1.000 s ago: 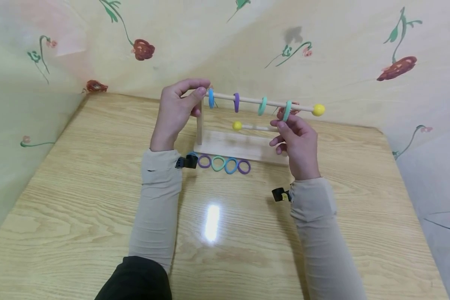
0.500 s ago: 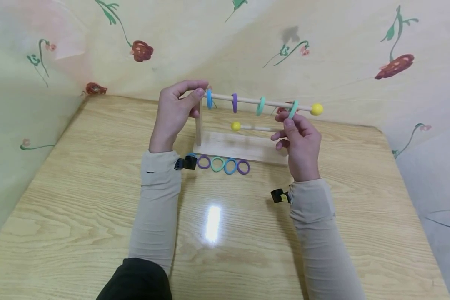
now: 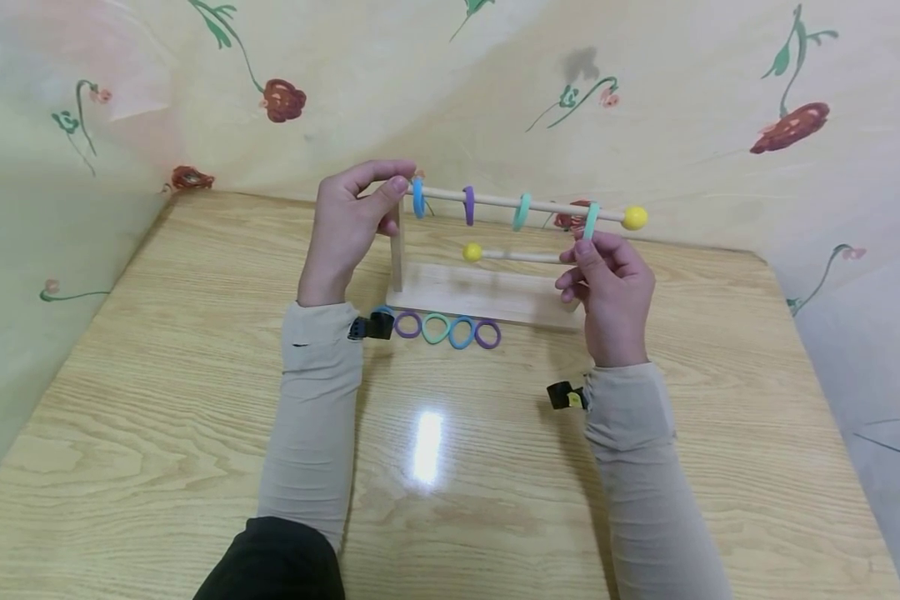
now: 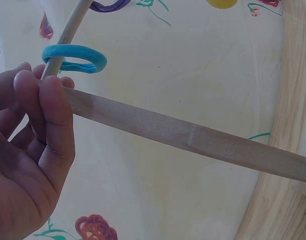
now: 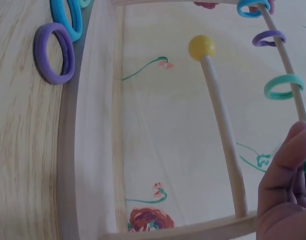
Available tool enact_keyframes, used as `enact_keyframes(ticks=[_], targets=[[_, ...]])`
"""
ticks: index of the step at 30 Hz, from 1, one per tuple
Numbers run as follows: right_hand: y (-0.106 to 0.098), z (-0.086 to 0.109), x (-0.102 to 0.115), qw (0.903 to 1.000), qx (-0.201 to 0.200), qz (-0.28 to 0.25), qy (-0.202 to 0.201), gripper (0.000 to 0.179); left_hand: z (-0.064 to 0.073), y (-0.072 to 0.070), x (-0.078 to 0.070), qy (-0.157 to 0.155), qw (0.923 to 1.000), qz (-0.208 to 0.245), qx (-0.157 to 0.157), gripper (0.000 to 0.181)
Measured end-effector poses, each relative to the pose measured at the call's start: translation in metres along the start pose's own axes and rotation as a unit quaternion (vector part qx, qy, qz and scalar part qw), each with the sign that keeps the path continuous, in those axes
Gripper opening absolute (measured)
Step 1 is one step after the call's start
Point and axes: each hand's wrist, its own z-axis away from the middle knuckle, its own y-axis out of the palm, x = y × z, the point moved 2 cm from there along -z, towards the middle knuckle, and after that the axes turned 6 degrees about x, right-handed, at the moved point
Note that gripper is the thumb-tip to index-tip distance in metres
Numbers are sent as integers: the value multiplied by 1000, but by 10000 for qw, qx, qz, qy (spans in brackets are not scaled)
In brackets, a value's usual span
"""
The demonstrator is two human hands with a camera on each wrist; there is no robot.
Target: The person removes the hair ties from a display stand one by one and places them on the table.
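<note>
My left hand (image 3: 345, 229) pinches a wooden rack at the corner where its upper rod (image 3: 495, 200) meets the left post (image 4: 188, 136). Four-sided detail of the post is partly covered by the fingers. A blue hair tie (image 3: 418, 198), a purple hair tie (image 3: 468, 205) and a green hair tie (image 3: 522, 212) hang apart on that rod. Farther right, another green hair tie (image 3: 592, 218) circles the rod, its lower edge pinched between thumb and fingers of my right hand (image 3: 615, 296). A yellow ball (image 3: 634, 218) caps the rod's right end.
The rack's lower rod (image 3: 525, 256) carries a yellow ball (image 5: 201, 47) at its left end. Along the front of the rack's base (image 3: 487, 293), several hair ties (image 3: 462, 332) lie in a row on the wooden table (image 3: 495, 517). A flowered wall covering (image 3: 420, 83) stands close behind.
My right hand has moved right, sliding the pinched green hair tie along the rod closer to the yellow ball. The left hand keeps its hold on the rack's corner.
</note>
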Motion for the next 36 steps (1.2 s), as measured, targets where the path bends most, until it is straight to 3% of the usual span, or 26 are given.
enact_keyframes(ticks=[6, 15, 24, 29, 36], targets=[[-8, 3, 3, 10000, -2, -49, 13, 22, 0, 2, 1, 62, 9999, -85, 15, 18], [-14, 1, 12, 9988, -423, 229, -125, 17, 2, -3, 2, 134, 9998, -131, -16, 18], [-22, -2, 17, 9944, -931, -463, -164, 18, 2, -3, 0, 100, 9999, 9, -38, 22], [-25, -3, 18, 9929, -957, -632, -300, 14, 2, -1, 0, 77, 9999, 74, -41, 22], [-27, -4, 21, 9942, -925, -299, -455, 12, 1, 1, 2, 159, 9999, -33, 15, 21]])
